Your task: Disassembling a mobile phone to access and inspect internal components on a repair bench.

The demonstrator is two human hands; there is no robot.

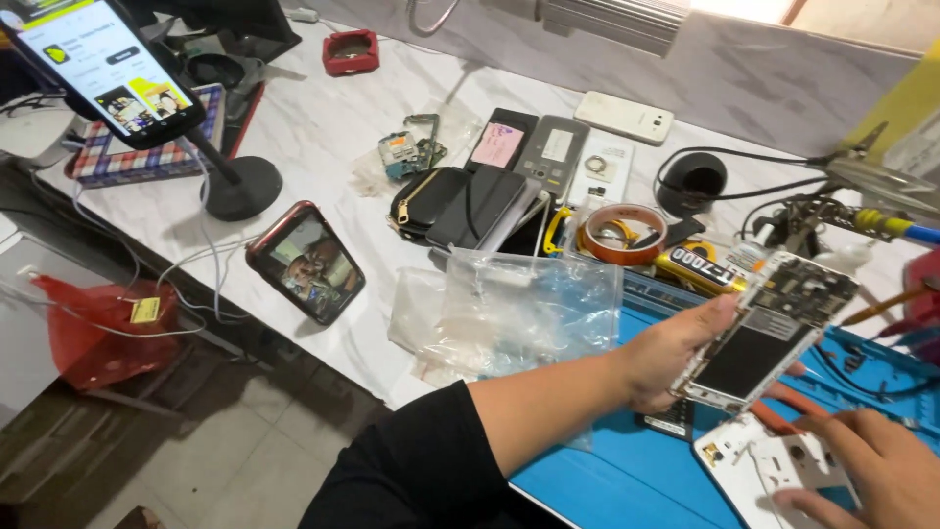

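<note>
Fingers of left hand [676, 358] clamped around opened phone [769, 328]; right hand [867, 468] flat on white back cover [759, 470].

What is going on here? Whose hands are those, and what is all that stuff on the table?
The picture comes from a camera on a person's head, looking down at their own two hands. The left hand holds an opened phone, with its inner parts showing. The right hand rests on a white phone cover lying on a blue mat. On the white table lie clear plastic bags, a roll of tape, more phones, a circuit board and cables. A red phone lies with its screen lit, and another phone sits on a stand.
</note>
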